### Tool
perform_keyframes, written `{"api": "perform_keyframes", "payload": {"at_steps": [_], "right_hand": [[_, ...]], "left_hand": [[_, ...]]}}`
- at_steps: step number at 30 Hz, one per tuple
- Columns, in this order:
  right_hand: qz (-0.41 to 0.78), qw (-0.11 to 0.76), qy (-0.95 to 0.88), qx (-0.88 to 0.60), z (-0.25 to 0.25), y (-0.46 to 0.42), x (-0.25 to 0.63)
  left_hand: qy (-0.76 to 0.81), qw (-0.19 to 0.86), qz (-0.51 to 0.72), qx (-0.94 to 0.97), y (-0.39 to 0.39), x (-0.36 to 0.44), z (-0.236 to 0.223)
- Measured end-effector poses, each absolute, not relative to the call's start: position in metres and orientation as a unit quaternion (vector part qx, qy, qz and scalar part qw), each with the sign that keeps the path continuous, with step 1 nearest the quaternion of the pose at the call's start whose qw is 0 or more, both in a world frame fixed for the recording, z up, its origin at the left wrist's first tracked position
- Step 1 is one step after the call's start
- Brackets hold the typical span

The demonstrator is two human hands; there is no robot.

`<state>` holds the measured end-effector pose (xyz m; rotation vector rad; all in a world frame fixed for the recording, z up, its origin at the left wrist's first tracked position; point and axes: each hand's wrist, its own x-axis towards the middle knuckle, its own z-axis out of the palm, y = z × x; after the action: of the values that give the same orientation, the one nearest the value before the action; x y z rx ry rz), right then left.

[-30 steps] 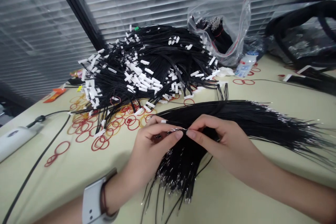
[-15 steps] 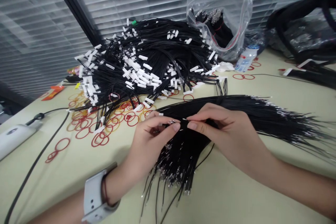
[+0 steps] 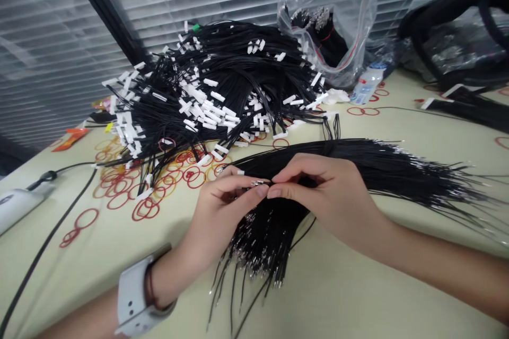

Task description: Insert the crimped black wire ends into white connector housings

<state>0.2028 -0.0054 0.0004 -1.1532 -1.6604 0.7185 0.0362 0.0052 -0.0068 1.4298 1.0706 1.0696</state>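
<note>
Closer now, left hand [image 3: 225, 212] and right hand [image 3: 326, 196] pinch metal terminals [image 3: 258, 183].

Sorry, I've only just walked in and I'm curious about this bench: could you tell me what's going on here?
A person is pinching a metal-tipped wire end between their left hand and right hand, above a fanned bundle of black wires on the table. Behind it lies a large heap of black wires with white connectors, with red and orange rubber bands beside it.

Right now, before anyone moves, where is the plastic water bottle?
In the head view the bottle lies upper right, beside the clear plastic bag of wires, above red rubber bands.
</note>
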Motion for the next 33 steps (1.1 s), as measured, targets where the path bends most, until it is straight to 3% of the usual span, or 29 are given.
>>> {"api": "perform_keyframes", "payload": {"at_steps": [14, 22, 29, 33], "right_hand": [[0.191, 0.438, -0.748, -0.461, -0.004, -0.005, 0.202], [0.142, 0.372, -0.771, -0.498, -0.008, -0.014, 0.197], [0.212, 0.43, -0.716, -0.508, -0.009, -0.014, 0.191], [0.304, 0.41, -0.705, -0.492, -0.003, -0.01, 0.2]], "left_hand": [[0.449, 0.489, 0.447, 0.599, 0.007, 0.039, -0.006], [0.446, 0.484, 0.453, 0.602, 0.007, 0.037, -0.007], [0.463, 0.422, 0.447, 0.639, 0.005, 0.037, -0.002], [0.454, 0.397, 0.389, 0.696, 0.01, 0.028, 0.008]]}}
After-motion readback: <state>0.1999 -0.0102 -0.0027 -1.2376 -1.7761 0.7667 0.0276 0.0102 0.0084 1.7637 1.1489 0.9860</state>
